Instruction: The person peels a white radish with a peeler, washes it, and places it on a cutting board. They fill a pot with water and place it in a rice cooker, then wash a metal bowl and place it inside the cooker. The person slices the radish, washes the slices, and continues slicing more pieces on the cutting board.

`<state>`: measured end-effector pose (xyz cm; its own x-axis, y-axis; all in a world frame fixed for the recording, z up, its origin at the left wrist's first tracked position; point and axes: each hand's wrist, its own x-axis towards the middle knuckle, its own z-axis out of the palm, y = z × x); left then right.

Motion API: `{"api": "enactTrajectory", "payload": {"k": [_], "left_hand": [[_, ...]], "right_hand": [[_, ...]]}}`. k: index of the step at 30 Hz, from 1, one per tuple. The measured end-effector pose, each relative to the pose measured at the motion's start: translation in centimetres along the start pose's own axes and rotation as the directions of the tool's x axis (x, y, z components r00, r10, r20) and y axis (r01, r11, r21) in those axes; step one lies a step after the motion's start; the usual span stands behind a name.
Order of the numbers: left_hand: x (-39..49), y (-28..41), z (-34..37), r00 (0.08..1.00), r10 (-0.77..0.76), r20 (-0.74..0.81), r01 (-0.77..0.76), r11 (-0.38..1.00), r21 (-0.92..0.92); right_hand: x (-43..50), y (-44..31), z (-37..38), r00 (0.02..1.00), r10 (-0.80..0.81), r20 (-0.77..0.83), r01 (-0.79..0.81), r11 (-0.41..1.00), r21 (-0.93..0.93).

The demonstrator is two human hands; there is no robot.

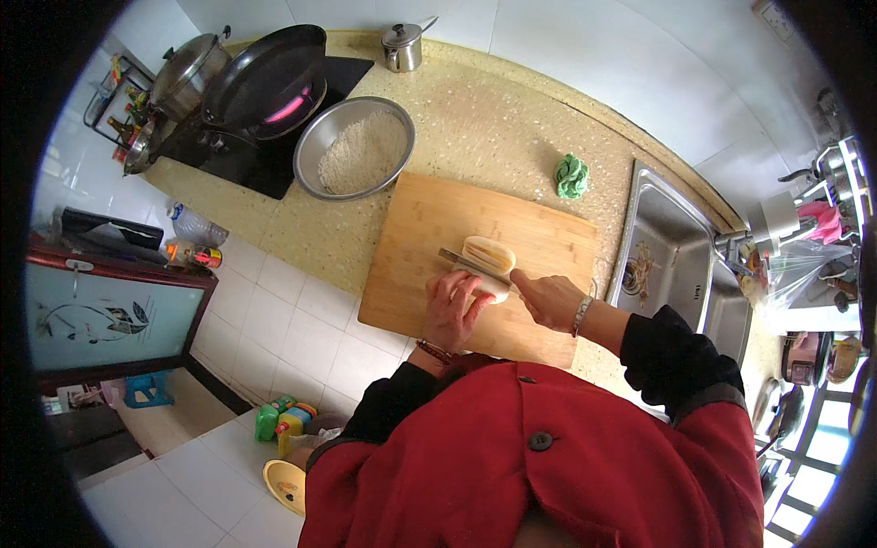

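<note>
My right hand (546, 301) is closed around the handle of a kitchen knife. Its blade (452, 256) runs between two pieces of a peeled pale vegetable, which looks like lotus root split lengthwise. The far piece (488, 255) lies with its cut face up, showing brownish grooves. With bent fingers, my left hand (452, 305) grips the near piece (495, 289) and partly hides it. Everything rests on a wooden cutting board (418, 226) near the counter's front edge.
Left of the board, a steel bowl (310, 152) contains pale flour or meal. Beyond it, a black wok (257, 75) stands tilted on the cooktop (257, 168), with a red glow beneath. A crumpled green cloth (571, 177) lies behind the board. A steel sink (661, 236) is at right.
</note>
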<state>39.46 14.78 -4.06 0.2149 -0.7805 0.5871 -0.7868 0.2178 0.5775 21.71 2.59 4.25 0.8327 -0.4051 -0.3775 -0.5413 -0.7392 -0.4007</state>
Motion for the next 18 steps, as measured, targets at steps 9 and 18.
{"api": "enactTrajectory", "payload": {"k": [9,18], "left_hand": [[-0.9,-0.2,0.4,1.0,0.002,-0.02,-0.001,0.996,0.084],[-0.9,-0.2,0.6,1.0,-0.006,-0.027,0.008,0.998,0.069]], "right_hand": [[-4.2,-3.6,-4.5,0.997,0.009,-0.074,-0.018,0.993,-0.115],[-5.8,-4.4,-6.5,0.994,0.034,0.108,-0.019,0.99,-0.14]]}}
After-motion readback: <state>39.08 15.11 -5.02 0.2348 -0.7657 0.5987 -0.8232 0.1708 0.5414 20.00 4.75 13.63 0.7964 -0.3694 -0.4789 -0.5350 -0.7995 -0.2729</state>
